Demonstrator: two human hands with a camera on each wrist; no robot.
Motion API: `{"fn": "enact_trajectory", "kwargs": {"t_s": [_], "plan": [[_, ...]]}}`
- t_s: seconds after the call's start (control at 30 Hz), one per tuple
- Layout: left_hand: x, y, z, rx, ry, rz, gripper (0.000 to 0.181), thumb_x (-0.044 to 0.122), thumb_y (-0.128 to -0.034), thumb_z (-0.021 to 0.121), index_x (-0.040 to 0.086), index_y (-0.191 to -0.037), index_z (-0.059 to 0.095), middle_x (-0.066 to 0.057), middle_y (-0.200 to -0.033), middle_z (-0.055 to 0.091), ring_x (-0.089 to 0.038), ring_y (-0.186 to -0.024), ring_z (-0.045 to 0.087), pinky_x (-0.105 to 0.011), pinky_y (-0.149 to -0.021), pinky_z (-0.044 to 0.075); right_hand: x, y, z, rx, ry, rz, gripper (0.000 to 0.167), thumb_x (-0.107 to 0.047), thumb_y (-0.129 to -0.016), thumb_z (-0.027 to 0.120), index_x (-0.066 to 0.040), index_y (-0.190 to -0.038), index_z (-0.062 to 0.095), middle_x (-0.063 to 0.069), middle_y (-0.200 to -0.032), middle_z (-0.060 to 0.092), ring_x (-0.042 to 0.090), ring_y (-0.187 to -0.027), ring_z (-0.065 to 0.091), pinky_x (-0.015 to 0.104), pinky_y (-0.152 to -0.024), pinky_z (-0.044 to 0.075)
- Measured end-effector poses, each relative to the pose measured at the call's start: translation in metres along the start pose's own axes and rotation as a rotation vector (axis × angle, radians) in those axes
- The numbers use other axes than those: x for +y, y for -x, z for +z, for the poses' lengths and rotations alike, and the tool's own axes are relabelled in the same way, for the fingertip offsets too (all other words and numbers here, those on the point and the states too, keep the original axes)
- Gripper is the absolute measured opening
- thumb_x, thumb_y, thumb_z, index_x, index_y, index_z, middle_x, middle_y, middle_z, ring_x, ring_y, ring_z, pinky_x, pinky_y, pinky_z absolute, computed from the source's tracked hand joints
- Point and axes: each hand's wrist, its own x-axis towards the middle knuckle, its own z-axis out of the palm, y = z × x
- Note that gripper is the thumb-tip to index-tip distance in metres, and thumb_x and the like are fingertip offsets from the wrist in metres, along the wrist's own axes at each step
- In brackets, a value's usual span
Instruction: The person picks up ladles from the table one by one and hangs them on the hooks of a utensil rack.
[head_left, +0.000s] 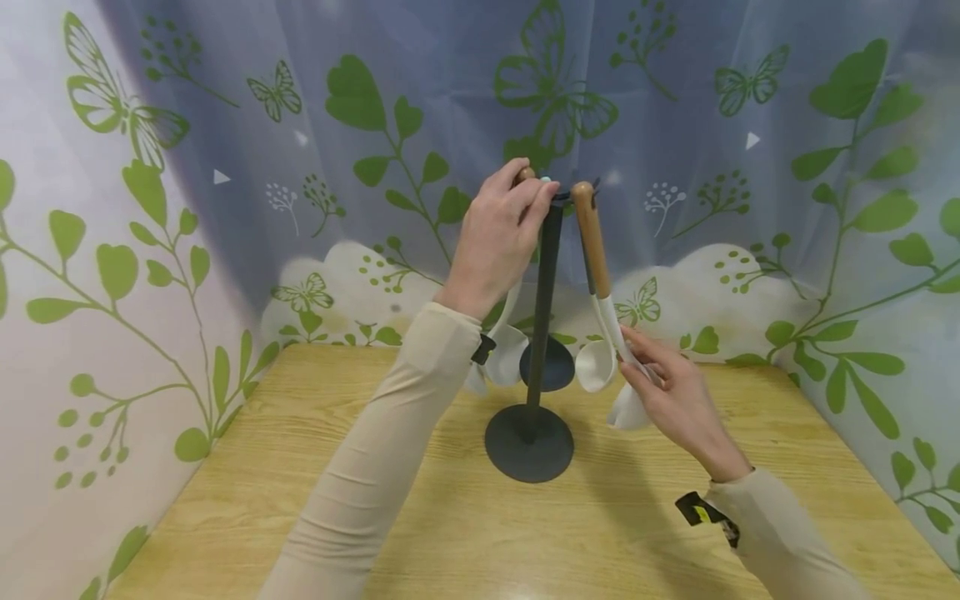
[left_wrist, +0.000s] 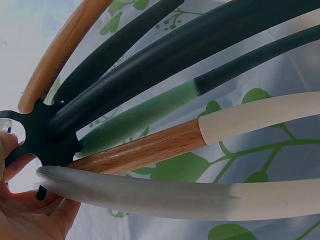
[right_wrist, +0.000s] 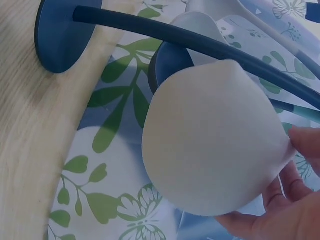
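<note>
A dark utensil stand (head_left: 550, 283) with a round base stands upright on the table. At its top, my left hand (head_left: 495, 229) grips the hooked rack (left_wrist: 42, 132), thumb and fingers around its edge. Lower on the right, my right hand (head_left: 678, 408) pinches the neck of a white ladle (right_wrist: 215, 145), whose wooden handle (head_left: 592, 242) reaches up to the rack. The ladle's bowl, seen from its rounded back in the right wrist view, has a pointed lip. Beside it hangs another white utensil (head_left: 596, 367) with a deep bowl.
A dark ladle (head_left: 553, 365) hangs behind the pole, and a white utensil (head_left: 506, 354) hangs left of it. Green (left_wrist: 140, 115) and grey (left_wrist: 135, 192) handles crowd the rack. The wooden table (head_left: 337, 483) meets a leaf-patterned curtain (head_left: 420, 100) at the back and sides.
</note>
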Motion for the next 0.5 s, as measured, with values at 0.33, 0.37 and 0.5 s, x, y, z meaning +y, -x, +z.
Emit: {"fn": "enact_trajectory", "kwargs": {"t_s": [0.33,0.37,0.5], "plan": [[0.0,0.0,-0.001,-0.007,-0.015,-0.004,0.037,0.026,-0.1049,0.047,0.008,-0.074,0.056,-0.011,-0.112,0.058,-0.025,-0.098,0.052,-0.033,-0.078,0.044,0.003,-0.004,0.012,-0.011,-0.043,0.027,0.048,-0.014,-0.098,0.061,-0.011,-0.145,0.049,0.02,-0.114,0.066,0.036,-0.107,0.063,0.062,-0.102,0.043],[0.0,0.001,-0.001,-0.006,-0.017,-0.005,0.037,0.026,-0.1048,0.047,0.007,-0.075,0.057,-0.012,-0.114,0.058,-0.026,-0.1,0.053,-0.033,-0.079,0.044,0.003,-0.004,0.012,-0.01,-0.042,0.024,0.048,-0.014,-0.098,0.061,-0.011,-0.145,0.05,0.02,-0.114,0.066,0.036,-0.107,0.063,0.062,-0.101,0.043],[0.0,0.002,-0.001,-0.011,-0.032,-0.031,0.037,0.028,-0.1048,0.047,0.007,-0.079,0.062,-0.013,-0.129,0.059,-0.029,-0.121,0.055,-0.036,-0.092,0.049,0.003,-0.005,0.015,-0.01,-0.045,0.019,0.048,-0.014,-0.098,0.061,-0.009,-0.145,0.049,0.019,-0.115,0.066,0.034,-0.107,0.062,0.061,-0.101,0.044]]}}
